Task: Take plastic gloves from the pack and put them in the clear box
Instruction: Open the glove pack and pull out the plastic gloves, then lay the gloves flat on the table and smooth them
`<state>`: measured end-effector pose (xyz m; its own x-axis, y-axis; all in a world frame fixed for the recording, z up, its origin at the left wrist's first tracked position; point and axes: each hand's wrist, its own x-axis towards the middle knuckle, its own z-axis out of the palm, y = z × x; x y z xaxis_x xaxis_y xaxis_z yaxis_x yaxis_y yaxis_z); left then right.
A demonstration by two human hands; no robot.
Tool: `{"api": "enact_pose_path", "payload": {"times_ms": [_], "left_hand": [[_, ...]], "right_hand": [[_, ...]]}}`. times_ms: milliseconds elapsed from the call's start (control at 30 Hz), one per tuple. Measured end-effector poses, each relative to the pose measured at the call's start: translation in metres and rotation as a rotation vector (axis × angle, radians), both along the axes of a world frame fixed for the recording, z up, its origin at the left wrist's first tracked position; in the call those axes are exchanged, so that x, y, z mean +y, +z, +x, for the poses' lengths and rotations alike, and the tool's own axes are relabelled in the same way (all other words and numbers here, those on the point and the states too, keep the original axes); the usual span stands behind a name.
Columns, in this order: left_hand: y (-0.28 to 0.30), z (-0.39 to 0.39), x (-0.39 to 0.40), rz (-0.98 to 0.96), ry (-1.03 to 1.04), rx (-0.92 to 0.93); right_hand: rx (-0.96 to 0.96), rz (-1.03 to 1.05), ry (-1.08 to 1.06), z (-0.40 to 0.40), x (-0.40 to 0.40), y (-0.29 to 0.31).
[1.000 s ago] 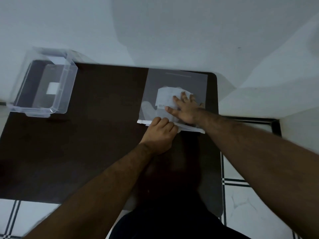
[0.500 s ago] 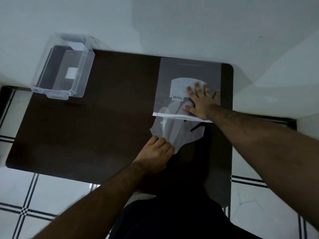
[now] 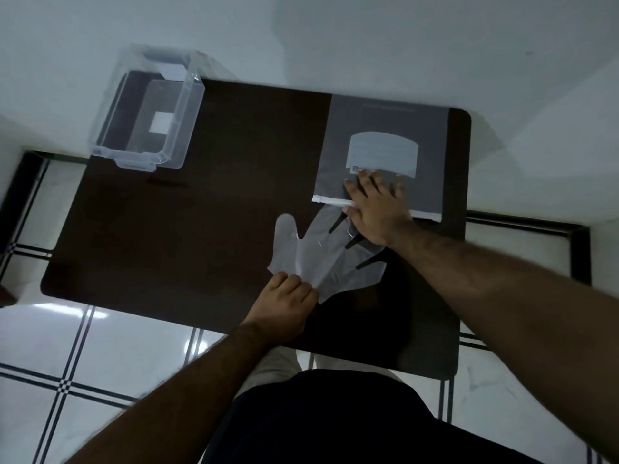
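Note:
A flat grey pack [image 3: 385, 135] with a pale label lies at the far right of the dark table [image 3: 217, 209]. My right hand [image 3: 376, 209] lies flat on the pack's near, open edge, fingers spread, holding nothing. A thin translucent plastic glove [image 3: 321, 252] is drawn most of the way out of the pack onto the table, its fingertips under my right hand. My left hand [image 3: 284, 303] pinches the glove's cuff end near the table's front edge. The clear box [image 3: 147, 112] stands at the far left corner with only a white label on its bottom.
A white wall runs behind the table. White floor tiles with dark lines [image 3: 83, 356] show left, front and right of the table. My dark-clothed body [image 3: 335, 416] stands against the table's front edge.
My left hand has drawn the glove out of the pack toward the table's front edge, exposing its thumb and fingers. My right hand has slid a little toward the pack's opening. The view has tilted.

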<state>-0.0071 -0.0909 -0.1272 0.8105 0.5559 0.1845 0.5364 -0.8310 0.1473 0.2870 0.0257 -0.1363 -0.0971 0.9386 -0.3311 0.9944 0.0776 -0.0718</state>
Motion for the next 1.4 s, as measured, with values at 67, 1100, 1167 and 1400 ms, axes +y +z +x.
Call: {"api": "enact_pose_path", "payload": {"times_ms": [67, 1100, 1167, 1400], "left_hand": [[0.002, -0.009, -0.003, -0.015, 0.013, 0.012], [0.003, -0.138, -0.006, -0.188, -0.168, 0.167], [0.005, -0.145, -0.003, -0.228, -0.165, 0.129], [0.009, -0.170, 0.031, -0.442, 0.027, 0.271]], "right_hand": [[0.007, 0.033, 0.003, -0.010, -0.009, 0.001], [-0.048, -0.044, -0.253, -0.143, -0.280, -0.003], [-0.018, -0.008, -0.200, -0.161, -0.279, -0.001], [0.011, -0.103, -0.183, -0.198, -0.254, -0.010]]}}
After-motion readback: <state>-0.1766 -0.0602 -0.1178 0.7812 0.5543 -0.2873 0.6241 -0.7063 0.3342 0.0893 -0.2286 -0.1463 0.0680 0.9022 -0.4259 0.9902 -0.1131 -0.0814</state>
